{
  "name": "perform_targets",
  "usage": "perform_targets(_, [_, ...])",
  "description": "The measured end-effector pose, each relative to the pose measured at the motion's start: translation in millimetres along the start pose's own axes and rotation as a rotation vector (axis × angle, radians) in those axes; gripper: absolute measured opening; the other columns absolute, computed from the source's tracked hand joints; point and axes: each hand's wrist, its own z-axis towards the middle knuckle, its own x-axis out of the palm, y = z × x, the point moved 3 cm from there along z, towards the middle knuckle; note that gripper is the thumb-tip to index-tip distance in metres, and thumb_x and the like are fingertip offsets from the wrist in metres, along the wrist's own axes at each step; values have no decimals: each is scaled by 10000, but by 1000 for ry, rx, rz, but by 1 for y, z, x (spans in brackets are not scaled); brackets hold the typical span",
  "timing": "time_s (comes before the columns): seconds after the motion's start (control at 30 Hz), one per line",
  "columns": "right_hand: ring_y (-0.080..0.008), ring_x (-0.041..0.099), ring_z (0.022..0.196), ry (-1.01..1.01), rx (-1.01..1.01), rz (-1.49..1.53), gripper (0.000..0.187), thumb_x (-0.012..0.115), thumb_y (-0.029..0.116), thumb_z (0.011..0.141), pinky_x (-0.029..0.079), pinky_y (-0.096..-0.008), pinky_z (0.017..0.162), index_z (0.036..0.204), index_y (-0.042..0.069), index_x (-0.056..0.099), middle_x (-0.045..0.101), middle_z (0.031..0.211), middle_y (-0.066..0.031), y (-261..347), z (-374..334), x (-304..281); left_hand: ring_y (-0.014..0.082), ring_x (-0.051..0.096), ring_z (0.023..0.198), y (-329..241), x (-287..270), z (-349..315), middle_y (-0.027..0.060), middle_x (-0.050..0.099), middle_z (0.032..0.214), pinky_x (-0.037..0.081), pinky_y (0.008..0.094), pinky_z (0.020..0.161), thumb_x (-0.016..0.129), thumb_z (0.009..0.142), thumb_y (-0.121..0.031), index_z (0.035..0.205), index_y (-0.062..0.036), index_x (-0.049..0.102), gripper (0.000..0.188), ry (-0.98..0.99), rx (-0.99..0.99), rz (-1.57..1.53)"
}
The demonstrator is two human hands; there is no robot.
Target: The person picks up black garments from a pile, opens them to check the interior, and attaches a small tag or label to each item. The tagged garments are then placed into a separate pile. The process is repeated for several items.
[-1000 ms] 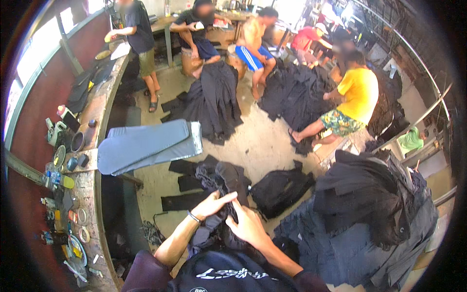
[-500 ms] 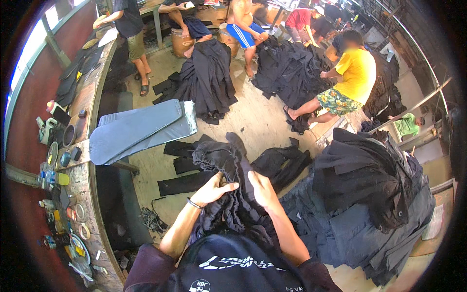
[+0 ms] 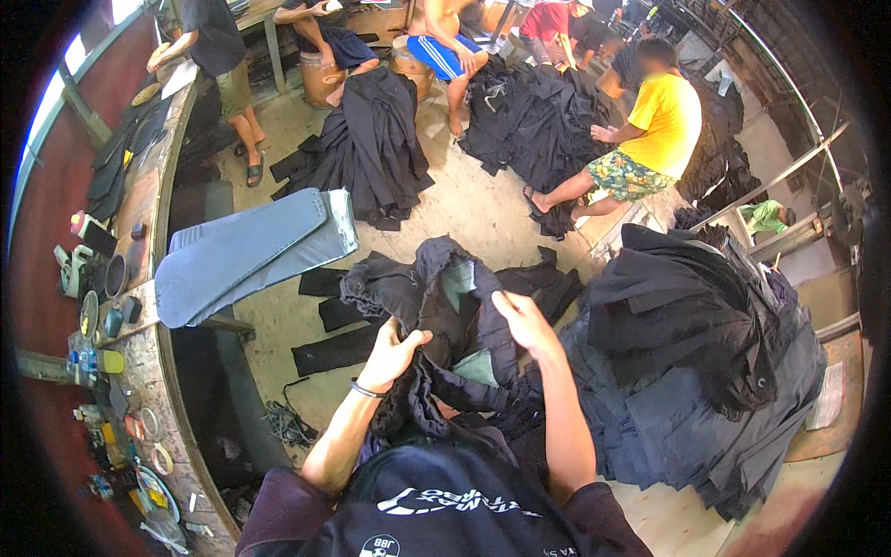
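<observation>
A pair of black trousers (image 3: 379, 280), with frayed seams and pale green lining showing inside, is bunched over my lap and held up in front of me. My left hand (image 3: 394, 355) grips its left side, thumb on top and the other fingers hidden in the folds. On the right side, my right hand (image 3: 524, 325) pinches the edge of the spread opening, with its fingertips partly covered by the cloth. The lower part of the trousers hangs between my forearms, close to my black shirt (image 3: 436, 492).
Grey padded boards (image 3: 246, 251) jut out from a cluttered wooden workbench (image 3: 147, 348) on my left. A tall heap of dark garments (image 3: 687, 325) stands close on my right. More black trousers (image 3: 339, 353) lie on the floor ahead. Beyond, a person in yellow (image 3: 664, 125) and others sit by garment piles.
My right hand has moved outward to the right, spreading the trousers wider so the pale green lining shows. My left hand has shifted slightly left. The whole view has shifted a little.
</observation>
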Motion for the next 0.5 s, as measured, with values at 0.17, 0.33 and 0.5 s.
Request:
perform_targets(0.17, [-269,688,975,-357,-474,-383,375,681,213,963,517,-382,897,1248,-31,659,735,1028,-184,37,18,0,229,604,1232,-30,11,-9,186,637,1355,449,337,1103,770,876,-80,1401,150,486,640,-61,65,180])
perform_targets(0.33, [-335,711,1156,-226,-197,-137,475,705,164,915,504,-404,1032,1341,-36,644,761,1160,-216,61,49,28,268,551,1303,-44,26,-12,232,598,1391,416,355,1136,793,858,-148,1430,207,420,769,-62,81,281])
perform_targets(0.5, [-335,621,1298,-22,-236,-97,630,724,151,879,443,-403,1134,1414,-118,528,655,1339,-290,91,38,15,267,587,1246,-65,4,11,271,611,1320,430,340,1103,805,846,-203,1431,298,322,909,-224,95,249])
